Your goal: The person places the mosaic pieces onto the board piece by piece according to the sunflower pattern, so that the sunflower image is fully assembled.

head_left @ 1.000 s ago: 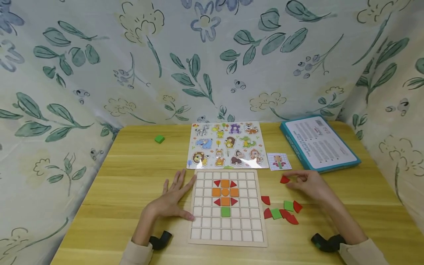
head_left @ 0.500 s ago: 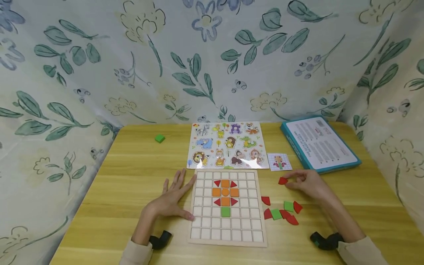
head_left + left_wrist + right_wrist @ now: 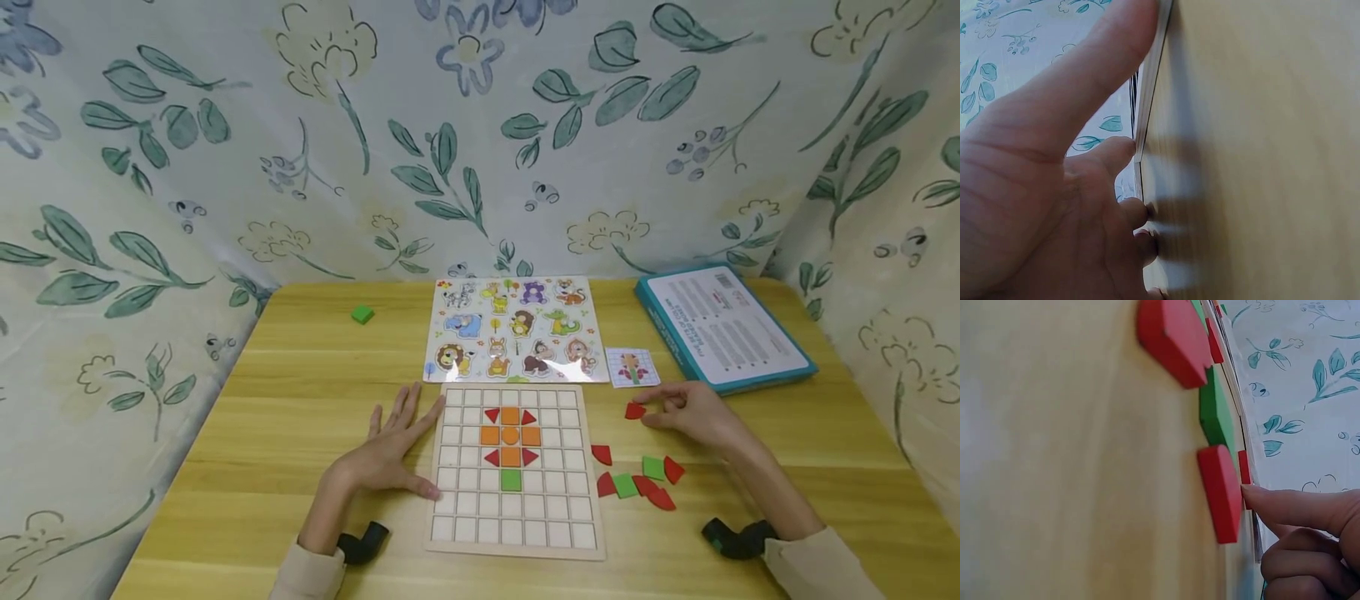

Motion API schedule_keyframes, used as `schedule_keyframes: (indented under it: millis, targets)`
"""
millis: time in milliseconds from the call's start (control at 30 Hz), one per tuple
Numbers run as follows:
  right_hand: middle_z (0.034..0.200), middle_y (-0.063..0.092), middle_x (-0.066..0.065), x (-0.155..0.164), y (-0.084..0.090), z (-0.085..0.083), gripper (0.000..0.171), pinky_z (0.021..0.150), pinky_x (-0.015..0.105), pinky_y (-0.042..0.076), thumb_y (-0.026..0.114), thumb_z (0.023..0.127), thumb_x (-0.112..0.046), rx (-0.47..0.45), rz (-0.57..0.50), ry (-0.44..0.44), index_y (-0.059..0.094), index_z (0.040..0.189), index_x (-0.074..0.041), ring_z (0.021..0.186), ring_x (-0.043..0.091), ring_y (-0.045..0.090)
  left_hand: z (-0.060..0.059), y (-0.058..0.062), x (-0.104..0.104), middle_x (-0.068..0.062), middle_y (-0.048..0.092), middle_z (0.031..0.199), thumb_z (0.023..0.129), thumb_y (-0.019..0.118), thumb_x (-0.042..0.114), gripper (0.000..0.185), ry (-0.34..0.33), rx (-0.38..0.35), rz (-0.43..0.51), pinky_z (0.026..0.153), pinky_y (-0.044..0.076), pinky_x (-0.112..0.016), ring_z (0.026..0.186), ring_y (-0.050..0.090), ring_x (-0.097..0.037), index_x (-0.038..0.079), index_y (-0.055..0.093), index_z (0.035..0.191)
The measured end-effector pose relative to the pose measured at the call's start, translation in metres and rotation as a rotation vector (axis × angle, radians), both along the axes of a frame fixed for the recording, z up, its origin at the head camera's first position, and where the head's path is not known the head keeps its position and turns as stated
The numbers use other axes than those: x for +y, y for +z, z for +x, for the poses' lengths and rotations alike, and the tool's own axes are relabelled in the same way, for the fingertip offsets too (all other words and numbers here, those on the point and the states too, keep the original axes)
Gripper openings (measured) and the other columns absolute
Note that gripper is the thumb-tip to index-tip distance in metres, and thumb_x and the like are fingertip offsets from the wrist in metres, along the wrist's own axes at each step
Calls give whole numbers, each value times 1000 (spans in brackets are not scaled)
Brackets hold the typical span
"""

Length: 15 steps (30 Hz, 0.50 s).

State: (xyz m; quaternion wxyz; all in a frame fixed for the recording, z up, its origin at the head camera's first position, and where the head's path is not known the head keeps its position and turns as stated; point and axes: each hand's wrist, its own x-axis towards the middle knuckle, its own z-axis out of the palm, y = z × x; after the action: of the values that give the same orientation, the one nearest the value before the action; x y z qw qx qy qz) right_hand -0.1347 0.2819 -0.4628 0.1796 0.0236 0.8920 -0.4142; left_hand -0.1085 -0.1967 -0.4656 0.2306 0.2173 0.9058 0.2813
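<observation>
In the head view, pinches a red quarter-round piece (image 3: 634, 411) narrowly by its right edge with the right hand (image 3: 693, 415), right of the grid board (image 3: 512, 532) and just on the near side of the small pattern card (image 3: 632, 367). Spreads the left hand (image 3: 384, 461) wide, gripping nothing, with thumb and index finger touching the board's left edge. Could jolt the orange circle (image 3: 510, 435) out of place by shoving there.

In the left wrist view, braces that edge from one side only, so could let the board turn if bumped.

In the right wrist view, cannot tell how firm the pinch is. Could drop or twist the piece from so slight a hold, or scatter the loose green block (image 3: 1213, 415) and loose red block (image 3: 1220, 494) by sweeping low.
</observation>
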Motion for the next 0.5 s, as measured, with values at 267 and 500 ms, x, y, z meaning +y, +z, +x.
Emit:
schedule_keyframes:
  millis: [267, 500]
  targets:
    - [64, 33, -3, -1, 3, -6, 39, 60, 29, 29, 79, 92, -23, 5, -3, 104, 72, 127, -7, 62, 16, 38, 0, 1, 0, -20, -25, 170, 72, 91, 49, 129, 3, -1, -3, 119, -20, -72, 157, -25, -43, 21, 8, 168]
    - [64, 34, -3, -1, 1, -12, 40, 59, 29, 29, 80, 89, -19, -29, -42, 152, 73, 127, -8, 60, 16, 38, -1, 1, 1, -21, -26, 170, 73, 91, 49, 129, -7, -6, -2, 119, -21, -73, 157, -26, -43, 20, 8, 168]
